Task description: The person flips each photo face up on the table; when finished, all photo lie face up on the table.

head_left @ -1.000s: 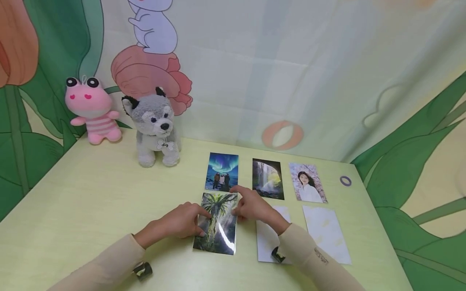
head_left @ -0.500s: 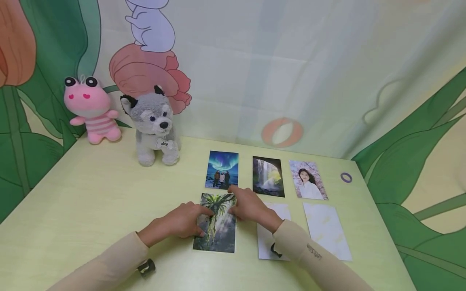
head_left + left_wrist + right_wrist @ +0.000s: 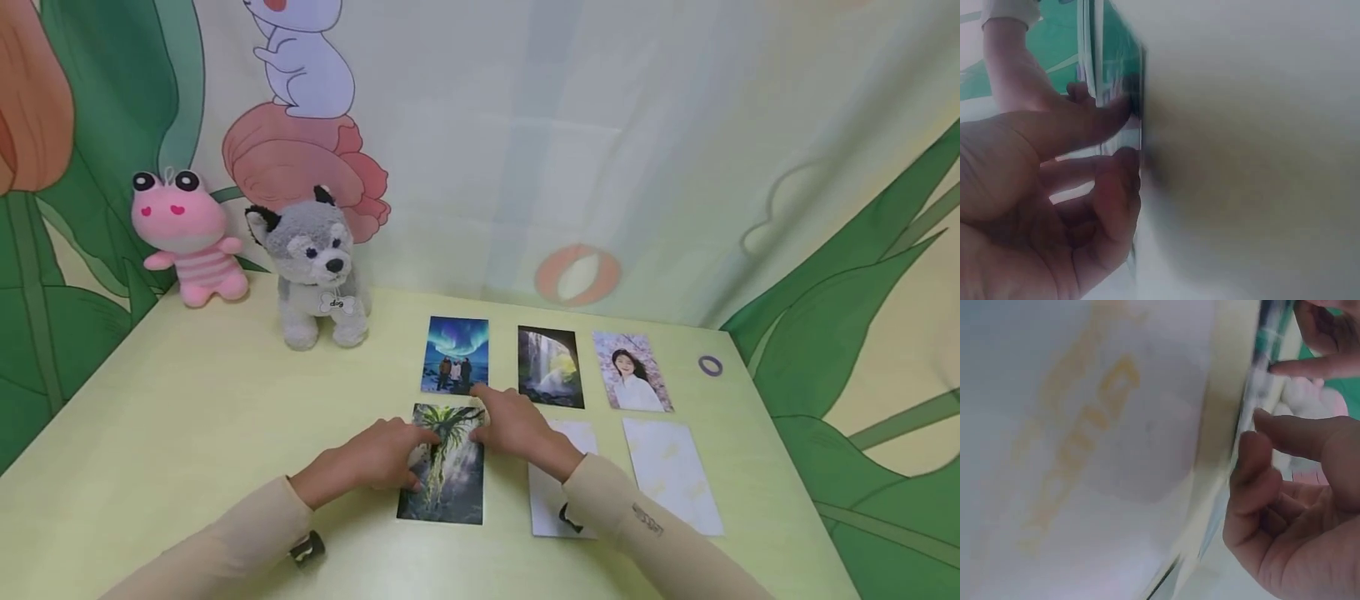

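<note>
A glossy photo print of a green hanging plant (image 3: 450,483) lies in the front row, between both hands in the head view. My left hand (image 3: 378,454) holds its left edge, the thumb over the picture and curled fingertips at the side. On the opposite edge my right hand (image 3: 517,425) holds it near the upper right corner, thumb and curled index finger right at the border. In the left wrist view the left thumb (image 3: 1113,122) lies over the print's face. A photo of people under an aurora (image 3: 456,358) lies just behind, close to the right index fingertip.
A waterfall photo (image 3: 551,367) and a portrait photo (image 3: 633,372) continue the back row. Two white cards (image 3: 671,475) lie to the right, one partly under the right forearm. A purple ring (image 3: 710,366), plush husky (image 3: 315,271) and pink plush frog (image 3: 191,237) stand farther off.
Glare on the plant photo has gone, and its right edge has shifted slightly left with both hands on it. The hands have otherwise barely moved; the head view has tilted a little.
</note>
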`<state>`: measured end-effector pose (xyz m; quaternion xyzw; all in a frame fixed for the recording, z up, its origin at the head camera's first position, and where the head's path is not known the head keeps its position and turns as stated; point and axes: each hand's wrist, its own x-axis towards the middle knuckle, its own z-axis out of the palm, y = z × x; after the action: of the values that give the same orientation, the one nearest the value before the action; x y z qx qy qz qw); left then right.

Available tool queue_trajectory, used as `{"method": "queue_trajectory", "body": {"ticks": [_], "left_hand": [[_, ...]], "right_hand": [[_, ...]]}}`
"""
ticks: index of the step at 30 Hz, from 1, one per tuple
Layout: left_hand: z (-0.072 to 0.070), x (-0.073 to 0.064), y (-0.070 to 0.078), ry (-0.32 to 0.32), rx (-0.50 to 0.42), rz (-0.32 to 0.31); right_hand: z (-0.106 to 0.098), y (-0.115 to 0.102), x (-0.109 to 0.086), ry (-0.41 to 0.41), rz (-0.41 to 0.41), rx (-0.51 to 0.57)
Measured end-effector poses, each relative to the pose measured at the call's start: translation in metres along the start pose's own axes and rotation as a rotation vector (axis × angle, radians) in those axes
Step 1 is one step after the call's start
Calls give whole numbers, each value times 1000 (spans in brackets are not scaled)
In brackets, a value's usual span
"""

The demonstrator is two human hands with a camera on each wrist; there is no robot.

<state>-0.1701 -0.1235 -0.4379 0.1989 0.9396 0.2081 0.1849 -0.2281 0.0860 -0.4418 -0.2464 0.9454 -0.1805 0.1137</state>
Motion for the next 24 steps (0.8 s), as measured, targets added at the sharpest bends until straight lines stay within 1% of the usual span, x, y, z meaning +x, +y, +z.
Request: {"method": "queue_trajectory", "body": {"ticks": [2,3,5,7,9,11,14,16,18,21,24], "left_hand": [[-3,2,1,12,-17,17],[-5,4,2,22,-32,39],[-8,8,3,53,-40,102],[-10,12,7,77,-17,163],[-8,17,13,93,59,217],[-3,22,22,101,138,253],[4,30,38,117,248,323],[10,37,45,127,296,380],[16,43,51,133,350,423],[24,51,59,129,403,463],[30,56,66,117,439,480]], "right_hand": [[-5,6,-2,30,36,22],[-9,10,-4,48,54,39],[-17,20,-7,84,79,73],[-26,31,-12,105,100,118],[-32,44,-18,121,100,150],[-34,59,-24,126,99,180],[-36,76,-35,141,109,188],[-38,87,-43,139,123,195],[-40,94,-49,131,150,189],[-42,104,-56,91,191,167],[-43,109,-59,50,209,137]]}}
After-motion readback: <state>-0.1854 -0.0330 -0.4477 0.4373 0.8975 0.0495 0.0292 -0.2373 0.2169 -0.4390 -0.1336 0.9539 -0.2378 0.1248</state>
